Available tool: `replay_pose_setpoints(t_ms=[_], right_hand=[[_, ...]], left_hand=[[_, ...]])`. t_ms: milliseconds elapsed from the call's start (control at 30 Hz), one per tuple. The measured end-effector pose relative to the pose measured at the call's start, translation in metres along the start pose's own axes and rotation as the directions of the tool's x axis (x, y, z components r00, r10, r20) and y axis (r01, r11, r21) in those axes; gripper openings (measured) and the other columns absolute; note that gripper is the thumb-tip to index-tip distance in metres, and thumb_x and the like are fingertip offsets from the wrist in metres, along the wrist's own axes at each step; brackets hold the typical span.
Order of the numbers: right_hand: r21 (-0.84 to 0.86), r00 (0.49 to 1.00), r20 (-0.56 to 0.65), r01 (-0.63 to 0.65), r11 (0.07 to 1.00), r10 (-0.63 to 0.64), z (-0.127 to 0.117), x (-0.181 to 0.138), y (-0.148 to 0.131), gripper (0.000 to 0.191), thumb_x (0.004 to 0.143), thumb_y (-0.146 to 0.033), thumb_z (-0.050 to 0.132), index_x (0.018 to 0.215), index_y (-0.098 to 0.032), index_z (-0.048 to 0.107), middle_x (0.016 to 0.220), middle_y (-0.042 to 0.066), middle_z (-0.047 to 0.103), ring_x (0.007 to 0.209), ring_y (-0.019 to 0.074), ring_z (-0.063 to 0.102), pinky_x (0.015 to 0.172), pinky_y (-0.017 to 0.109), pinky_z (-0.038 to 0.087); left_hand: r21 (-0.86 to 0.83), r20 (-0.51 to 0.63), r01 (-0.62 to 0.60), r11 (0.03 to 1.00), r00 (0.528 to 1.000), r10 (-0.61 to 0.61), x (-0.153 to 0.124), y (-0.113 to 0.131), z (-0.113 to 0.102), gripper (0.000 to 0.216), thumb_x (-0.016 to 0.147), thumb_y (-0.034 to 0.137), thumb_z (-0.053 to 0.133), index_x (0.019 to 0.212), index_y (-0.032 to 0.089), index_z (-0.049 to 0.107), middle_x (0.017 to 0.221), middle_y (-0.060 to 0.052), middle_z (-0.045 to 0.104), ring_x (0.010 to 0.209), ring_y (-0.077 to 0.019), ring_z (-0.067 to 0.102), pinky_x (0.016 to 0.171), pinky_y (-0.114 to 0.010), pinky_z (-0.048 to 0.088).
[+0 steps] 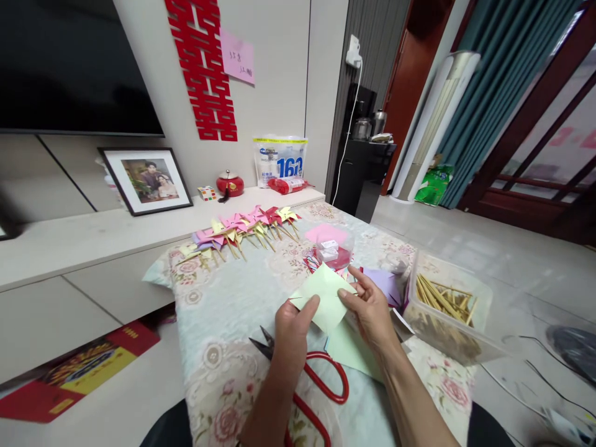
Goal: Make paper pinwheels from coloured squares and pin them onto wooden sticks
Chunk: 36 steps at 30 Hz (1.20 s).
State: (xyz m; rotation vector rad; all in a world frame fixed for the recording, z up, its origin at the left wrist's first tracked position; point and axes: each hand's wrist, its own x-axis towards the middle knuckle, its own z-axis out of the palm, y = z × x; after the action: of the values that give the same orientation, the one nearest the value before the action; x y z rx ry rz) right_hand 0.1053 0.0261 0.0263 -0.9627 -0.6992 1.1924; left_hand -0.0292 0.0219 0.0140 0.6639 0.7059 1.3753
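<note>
A light green square of paper point(328, 302), with slits cut in from its corners, is held up between my two hands. My left hand point(294, 326) pinches its left side with the thumb on top. At the right side my right hand point(367, 304) pinches it, thumb over the face and index finger stretched out behind. Under my left forearm lie red-handled scissors point(331, 400) with the blades partly apart. More light green paper point(351, 354) rests on the table beneath my right hand. A purple paper piece point(384, 285) sits just beyond that hand.
Several paper pinwheels point(242, 226) on sticks lie along the table's far edge. A round clear container point(334, 251) stands behind my hands, near pink paper point(321, 233). To the right, a clear plastic box point(433, 326) holds many thin sticks point(449, 301). Flowered cloth point(223, 397) covers the table.
</note>
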Motion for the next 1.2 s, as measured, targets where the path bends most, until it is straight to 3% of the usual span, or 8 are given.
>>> replay_pose_setpoints(t_ms=[200, 367, 567, 900, 1100, 1200], right_hand=[[0.043, 0.996, -0.063, 0.064, 0.997, -0.061, -0.004, 0.003, 0.008, 0.064, 0.056, -0.027, 0.091, 0.115, -0.020, 0.067, 0.078, -0.001, 0.074, 0.070, 0.0168, 0.068, 0.068, 0.029, 0.053], [0.021, 0.999, -0.010, 0.043, 0.999, -0.043, 0.002, -0.002, 0.009, 0.060, 0.057, -0.028, 0.091, 0.112, -0.021, 0.069, 0.090, 0.003, 0.077, 0.078, 0.0200, 0.070, 0.074, 0.032, 0.054], [-0.075, 0.997, 0.048, 0.060, 0.995, -0.057, 0.001, -0.005, 0.007, 0.047, 0.067, -0.040, 0.086, 0.108, -0.022, 0.073, 0.083, 0.002, 0.075, 0.074, 0.0180, 0.067, 0.069, 0.030, 0.051], [-0.216, 0.984, 0.092, 0.167, 0.962, -0.150, 0.002, -0.005, 0.009, 0.027, 0.067, -0.033, 0.085, 0.091, -0.024, 0.077, 0.088, 0.003, 0.078, 0.078, 0.0205, 0.067, 0.071, 0.031, 0.052], [-0.188, 0.991, 0.100, 0.107, 0.976, -0.089, -0.002, -0.003, 0.011, 0.031, 0.064, -0.036, 0.087, 0.089, -0.022, 0.077, 0.085, 0.003, 0.078, 0.072, 0.0198, 0.067, 0.067, 0.030, 0.051], [-0.161, 0.994, 0.089, 0.077, 0.984, -0.063, -0.004, -0.001, 0.012, 0.031, 0.063, -0.036, 0.087, 0.088, -0.022, 0.077, 0.083, 0.002, 0.078, 0.068, 0.0188, 0.066, 0.065, 0.030, 0.050]], left_hand=[[-0.032, -0.045, 0.043, 0.999, 0.998, -0.044, -0.002, 0.002, 0.005, 0.032, 0.076, 0.037, 0.077, 0.099, 0.014, 0.074, 0.095, -0.010, 0.078, 0.092, -0.0265, 0.072, 0.083, -0.033, 0.054], [-0.020, 0.041, 0.024, 1.000, 0.999, -0.023, -0.005, -0.004, 0.005, 0.042, 0.078, 0.032, 0.076, 0.116, 0.015, 0.070, 0.110, -0.011, 0.076, 0.101, -0.0268, 0.070, 0.087, -0.034, 0.053], [0.027, -0.011, -0.032, 0.999, 0.999, 0.032, 0.000, -0.007, -0.003, 0.049, 0.078, 0.030, 0.076, 0.124, 0.016, 0.068, 0.112, -0.011, 0.076, 0.101, -0.0266, 0.070, 0.090, -0.035, 0.052], [0.234, -0.089, 0.036, 0.972, 0.996, -0.015, -0.001, -0.004, -0.004, 0.035, 0.075, 0.028, 0.074, 0.107, 0.011, 0.075, 0.083, -0.007, 0.078, 0.067, -0.0200, 0.068, 0.061, -0.028, 0.050], [0.255, -0.090, 0.019, 0.967, 0.996, 0.005, 0.000, -0.004, -0.004, 0.035, 0.070, 0.030, 0.078, 0.100, 0.011, 0.076, 0.089, -0.009, 0.079, 0.079, -0.0249, 0.072, 0.076, -0.033, 0.054], [0.163, -0.087, 0.037, 0.986, 0.996, -0.023, 0.001, -0.005, -0.004, 0.035, 0.067, 0.028, 0.081, 0.097, 0.012, 0.076, 0.087, -0.009, 0.079, 0.077, -0.0252, 0.073, 0.076, -0.035, 0.055]])
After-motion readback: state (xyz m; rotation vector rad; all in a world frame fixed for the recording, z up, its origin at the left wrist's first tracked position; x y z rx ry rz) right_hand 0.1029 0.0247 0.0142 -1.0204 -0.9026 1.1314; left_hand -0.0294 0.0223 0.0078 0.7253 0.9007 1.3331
